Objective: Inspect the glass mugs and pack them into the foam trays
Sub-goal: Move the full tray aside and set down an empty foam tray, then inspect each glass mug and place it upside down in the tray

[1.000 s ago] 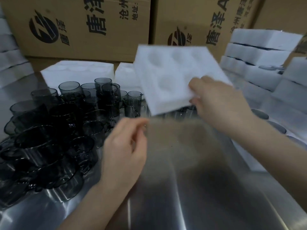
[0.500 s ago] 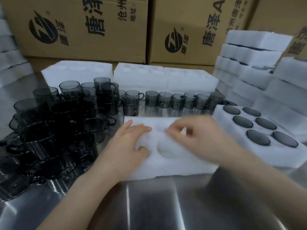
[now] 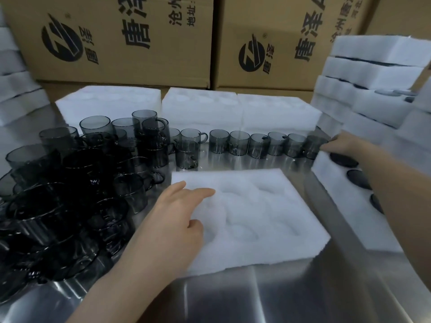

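Because the coming move ends in its pockets, the empty white foam tray (image 3: 256, 217) serves as landmark. It lies flat on the shiny steel worktop (image 3: 233, 299), round pockets up and unfilled, long side running left to right. Just right of it, past a strip of bare steel, sits a second white foam tray (image 3: 331, 180) with dark round mug bottoms showing in its pockets. Left of it, a crowded heap of smoky grey glass mugs (image 3: 70, 194) comes close to its edge. Behind it, across a band of open steel, a row of upright smoky grey mugs (image 3: 258, 144) runs parallel to its far side. The left hand (image 3: 172, 220) rests on its left part, fingers (image 3: 198, 193) straight and loosely spread, holding nothing. The right hand (image 3: 345, 143) reaches beyond its far right corner to the end mug (image 3: 311, 146) of the row. Those fingers curl there, but whether they pinch the mug or the filled tray's corner I cannot tell. By my judgement the right hand is nearer the row, and the way back to the pockets looks open.
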Demonstrator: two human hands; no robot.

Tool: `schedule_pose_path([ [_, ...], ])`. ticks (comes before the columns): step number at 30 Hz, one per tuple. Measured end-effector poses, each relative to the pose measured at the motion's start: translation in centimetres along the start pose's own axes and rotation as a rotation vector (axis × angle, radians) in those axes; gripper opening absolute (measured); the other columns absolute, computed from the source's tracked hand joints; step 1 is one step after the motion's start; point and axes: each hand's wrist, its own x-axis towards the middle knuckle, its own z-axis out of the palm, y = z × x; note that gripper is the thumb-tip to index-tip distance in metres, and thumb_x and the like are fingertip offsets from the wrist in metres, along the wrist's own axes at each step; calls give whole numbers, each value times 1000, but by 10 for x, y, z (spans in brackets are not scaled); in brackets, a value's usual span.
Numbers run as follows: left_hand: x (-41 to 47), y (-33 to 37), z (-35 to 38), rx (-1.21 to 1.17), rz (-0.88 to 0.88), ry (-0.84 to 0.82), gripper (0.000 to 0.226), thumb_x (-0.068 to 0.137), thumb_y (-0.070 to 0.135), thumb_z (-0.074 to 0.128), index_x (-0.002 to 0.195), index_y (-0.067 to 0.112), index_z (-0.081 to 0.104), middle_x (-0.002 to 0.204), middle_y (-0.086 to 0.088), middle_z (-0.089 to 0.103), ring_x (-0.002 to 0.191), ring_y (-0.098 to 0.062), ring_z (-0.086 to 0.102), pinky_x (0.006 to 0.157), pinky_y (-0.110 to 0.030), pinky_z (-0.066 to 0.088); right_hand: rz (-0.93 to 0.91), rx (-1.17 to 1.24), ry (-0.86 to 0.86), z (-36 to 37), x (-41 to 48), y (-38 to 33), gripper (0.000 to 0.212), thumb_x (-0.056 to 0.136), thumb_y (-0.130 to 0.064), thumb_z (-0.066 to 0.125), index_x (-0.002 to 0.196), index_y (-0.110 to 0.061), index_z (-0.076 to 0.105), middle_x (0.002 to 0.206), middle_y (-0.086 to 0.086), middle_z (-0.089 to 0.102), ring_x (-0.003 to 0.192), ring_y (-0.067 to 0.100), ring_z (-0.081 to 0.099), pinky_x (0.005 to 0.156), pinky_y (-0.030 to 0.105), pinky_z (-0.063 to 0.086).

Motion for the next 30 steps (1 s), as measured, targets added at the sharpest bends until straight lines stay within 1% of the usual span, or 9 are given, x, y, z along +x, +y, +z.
schedule_pose_path([
  [5, 1, -3, 0, 16, 18, -12, 68, 80, -2, 40, 133, 41, 50, 123, 32, 45, 121, 25, 5, 84, 12, 5, 20, 90, -45, -10, 2, 4, 32, 82, -17, 74, 104, 4, 66, 107, 19, 64, 90, 35, 61, 91, 46, 52],
  [13, -2, -1, -2, 31, 14, 24, 67, 79, -1, 42, 130, 42, 52, 130, 20, 48, 132, 12, 15, 90, 2, 16, 22, 333, 82, -11, -3, 6, 20, 79, -6, 77, 96, -5, 67, 110, 17, 66, 97, 36, 60, 91, 43, 51],
  [15, -4, 1, -4, 14, 5, 32, 65, 78, -1, 43, 125, 43, 56, 124, 19, 49, 120, 12, 29, 91, -11, 32, 37, 375, 188, -16, -8, 6, 28, 84, -6, 70, 111, -1, 65, 117, 21, 64, 106, 38, 58, 93, 46, 50],
  [17, -5, 5, -9, -2, -20, 30, 62, 77, 1, 43, 115, 47, 59, 114, 19, 48, 99, 8, 45, 79, -20, 45, 5, 312, 352, -26, -23, 0, 25, 82, -9, 63, 105, 1, 64, 107, 27, 62, 95, 39, 58, 81, 46, 50],
  [18, -6, 6, -11, -6, -31, 22, 60, 77, 2, 43, 108, 50, 59, 109, 20, 49, 86, 6, 50, 70, -21, 46, -33, 279, 441, -31, -34, -5, 25, 79, -12, 62, 102, -1, 65, 104, 28, 62, 92, 38, 58, 77, 45, 49],
  [21, -7, 10, -14, -27, -23, -17, 50, 75, 4, 43, 89, 49, 60, 90, 15, 62, 53, 0, 49, 54, -22, 39, -174, 356, 586, -47, -77, -28, 57, 81, -36, 66, 131, -11, 56, 125, 17, 62, 114, 35, 57, 94, 46, 48],
  [23, -9, 13, -16, -56, -4, -35, 44, 76, 7, 43, 86, 45, 60, 76, 8, 68, 48, -8, 49, 52, -30, 45, -295, 536, 504, -51, -117, -51, 54, 78, -51, 65, 123, -21, 60, 116, 10, 67, 98, 29, 66, 86, 45, 55],
  [26, -14, 20, -19, -111, 12, -18, 31, 77, 18, 44, 88, 42, 60, 68, 7, 67, 59, -16, 58, 59, -39, 53, -505, 813, 137, -40, -181, -81, 28, 84, -46, 68, 104, -27, 67, 95, 4, 71, 62, 24, 71, 48, 30, 55],
  [30, -12, 27, -21, -191, 77, 210, 36, 66, 35, 45, 98, 43, 59, 84, 18, 61, 71, -2, 59, 63, -29, 48, -674, 869, -161, -7, -233, -106, 22, 80, -41, 76, 96, -28, 68, 78, -6, 71, 53, 24, 66, 42, 28, 50],
])
